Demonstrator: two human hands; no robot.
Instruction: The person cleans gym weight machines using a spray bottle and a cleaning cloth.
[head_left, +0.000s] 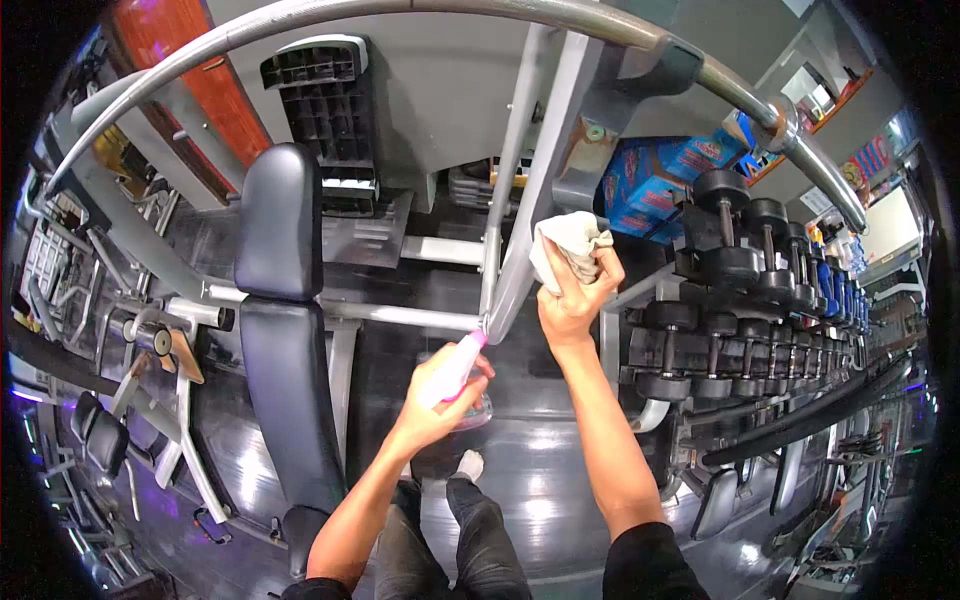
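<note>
My left hand (437,398) is wrapped round a spray bottle (455,372) with a white and pink top; its clear lower part shows below the fingers. The pink nozzle points up toward the grey machine frame (513,230). Higher and to the right, my right hand (578,305) grips a crumpled whitish cloth (572,250). The cloth is close to the lower end of the dark bracket (588,165) on the frame; whether they touch, I cannot tell.
A black padded bench (285,380) stands at the left. Dumbbells (725,265) fill a rack on the right, with blue boxes (660,175) behind. A curved metal bar (440,8) crosses the top. More gym machines line both sides.
</note>
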